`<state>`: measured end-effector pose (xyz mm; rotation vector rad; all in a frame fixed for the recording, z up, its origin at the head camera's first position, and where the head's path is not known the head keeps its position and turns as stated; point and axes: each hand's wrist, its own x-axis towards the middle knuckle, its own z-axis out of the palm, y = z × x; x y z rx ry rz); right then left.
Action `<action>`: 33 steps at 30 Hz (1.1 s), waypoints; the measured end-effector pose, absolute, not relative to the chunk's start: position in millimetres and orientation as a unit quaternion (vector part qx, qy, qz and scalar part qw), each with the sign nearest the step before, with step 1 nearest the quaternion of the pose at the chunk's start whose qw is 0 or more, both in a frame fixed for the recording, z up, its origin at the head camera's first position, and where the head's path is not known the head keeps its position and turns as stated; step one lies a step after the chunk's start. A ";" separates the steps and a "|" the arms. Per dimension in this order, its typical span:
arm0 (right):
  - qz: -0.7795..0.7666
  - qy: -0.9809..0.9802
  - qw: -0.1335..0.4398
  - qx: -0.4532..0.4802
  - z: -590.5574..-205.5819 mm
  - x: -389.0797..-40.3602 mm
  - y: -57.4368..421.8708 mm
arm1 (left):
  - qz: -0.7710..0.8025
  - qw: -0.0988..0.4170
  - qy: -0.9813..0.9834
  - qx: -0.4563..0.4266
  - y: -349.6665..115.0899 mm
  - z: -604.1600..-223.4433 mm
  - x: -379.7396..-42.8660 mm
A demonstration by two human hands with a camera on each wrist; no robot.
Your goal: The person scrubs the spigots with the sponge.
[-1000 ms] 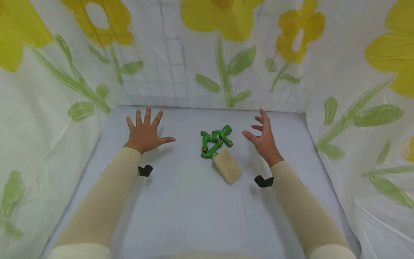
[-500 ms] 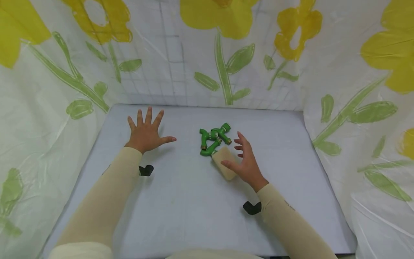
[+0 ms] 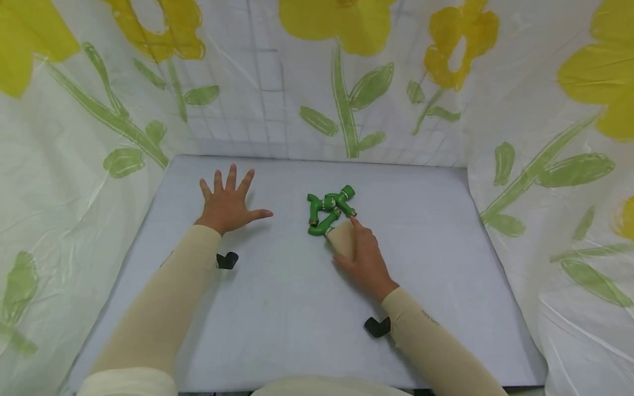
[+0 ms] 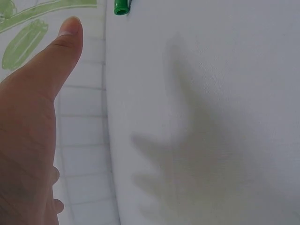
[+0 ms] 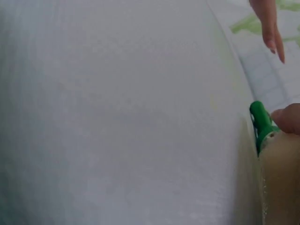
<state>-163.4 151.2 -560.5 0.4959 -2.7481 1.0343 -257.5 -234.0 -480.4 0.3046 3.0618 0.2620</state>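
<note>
My right hand (image 3: 367, 259) grips a beige sponge (image 3: 342, 240), thumb along its left side and fingers over its right, hiding part of it. In the right wrist view the thumb (image 5: 288, 118) lies on the sponge's upper end. Several green plastic taps (image 3: 314, 211), like pipe pieces with brass-coloured ends, lie clustered just beyond the sponge, one right at its top corner. My left hand (image 3: 225, 210) holds nothing; its fingers are spread wide above the table, left of the taps. Its thumb (image 4: 65, 51) shows in the left wrist view.
A pale table (image 3: 277, 308) lies under both hands. White curtains with yellow flowers (image 3: 342, 104) hang round its back and sides. Black wrist mounts (image 3: 228, 260) stick out from both sleeves.
My right hand has come in from the right, moving left and down, and has taken hold of the sponge. My left hand stays spread in nearly the same place.
</note>
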 end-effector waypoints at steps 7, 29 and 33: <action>0.403 -0.898 0.109 0.135 -525.9 -175.3 172.2 | 0.096 0.018 0.990 0.099 -236.3 -474.2 -257.8; 0.539 -0.823 0.172 0.045 -462.4 -190.3 229.7 | 0.426 -0.048 0.892 0.143 -195.9 -474.7 -254.7; 0.540 -0.823 0.171 0.044 -463.4 -191.5 230.9 | 0.439 -0.040 0.880 0.176 -172.2 -470.7 -251.2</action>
